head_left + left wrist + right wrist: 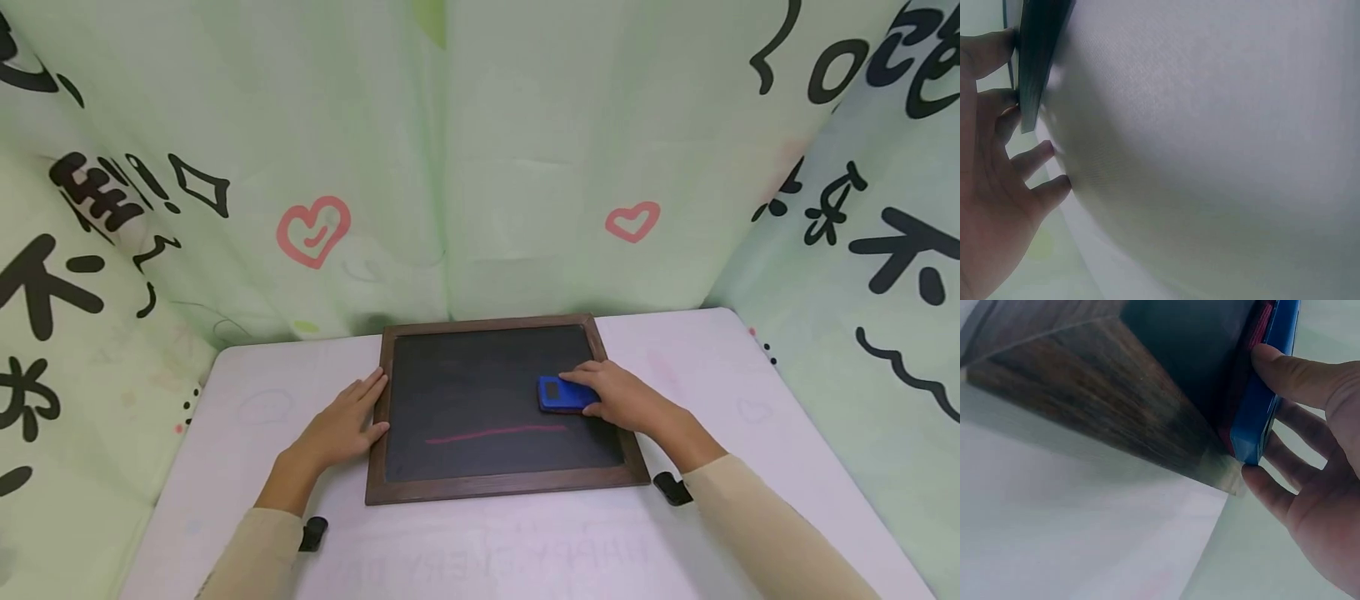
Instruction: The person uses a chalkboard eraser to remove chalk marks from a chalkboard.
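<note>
A chalkboard (487,375) in a brown wooden frame lies on the white table, with one pink line (495,433) drawn across its lower part. My right hand (626,397) grips a blue eraser (564,394) on the board's right side. In the right wrist view the thumb presses one side of the blue eraser (1259,415), fingers on the other, its dark red pad against the board. Against the left side of the frame rests my left hand (341,429), fingers fairly straight. The left wrist view shows its thumb and some fingertips touching the frame's edge (1038,69).
The white table (480,550) extends around the board, with faint lettering near its front. Pale green curtains (525,167) with black writing and pink hearts hang behind and on both sides. A small black device (313,533) is at the left wrist, another (672,489) at the right.
</note>
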Available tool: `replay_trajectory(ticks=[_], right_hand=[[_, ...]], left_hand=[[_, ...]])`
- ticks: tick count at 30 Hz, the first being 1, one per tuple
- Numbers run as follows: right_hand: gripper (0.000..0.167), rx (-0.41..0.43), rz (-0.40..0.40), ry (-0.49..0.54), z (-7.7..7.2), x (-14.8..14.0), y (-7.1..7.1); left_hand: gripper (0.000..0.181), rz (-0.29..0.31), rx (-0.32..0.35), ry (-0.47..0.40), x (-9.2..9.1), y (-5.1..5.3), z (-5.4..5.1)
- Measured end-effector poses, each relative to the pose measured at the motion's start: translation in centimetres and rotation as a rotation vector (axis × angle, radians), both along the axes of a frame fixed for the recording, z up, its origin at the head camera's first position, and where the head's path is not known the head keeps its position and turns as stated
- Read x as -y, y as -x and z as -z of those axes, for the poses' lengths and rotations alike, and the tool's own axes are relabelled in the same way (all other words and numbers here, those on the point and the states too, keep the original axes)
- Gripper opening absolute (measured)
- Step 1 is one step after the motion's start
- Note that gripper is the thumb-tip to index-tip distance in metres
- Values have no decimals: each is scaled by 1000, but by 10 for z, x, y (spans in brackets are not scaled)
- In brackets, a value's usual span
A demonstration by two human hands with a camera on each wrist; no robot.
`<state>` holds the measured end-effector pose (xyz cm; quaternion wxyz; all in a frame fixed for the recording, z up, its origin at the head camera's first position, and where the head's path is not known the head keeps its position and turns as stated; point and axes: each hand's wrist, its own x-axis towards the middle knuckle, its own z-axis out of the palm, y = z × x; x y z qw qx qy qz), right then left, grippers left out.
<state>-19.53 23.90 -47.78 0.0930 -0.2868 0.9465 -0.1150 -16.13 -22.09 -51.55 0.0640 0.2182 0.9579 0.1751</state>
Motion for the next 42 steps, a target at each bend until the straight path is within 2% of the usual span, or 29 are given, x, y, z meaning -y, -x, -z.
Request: replay_trajectory(ticks=[7,16,20,25,32,42], right_hand=[[58,-11,-29,19,1,-4,-11],[59,19,-51,-9,-3,-9,-37],[59,25,-63,-6,-4,-10,-44],[59,17,-71,6,-5,-11,-46],[60,-35,-107,4,-4,-8,-46],[62,-37,-149,-11,-2,26,-40]], left_hand=[[74,-4,5,5,1,1,2],[74,-7,35,-3,1,1,4],[74,-9,38,1,1,1,5],[74,-17,29,12,1,2,5],[73,-18,39,8,0,1,1],[73,-21,62,21,2,3,2]])
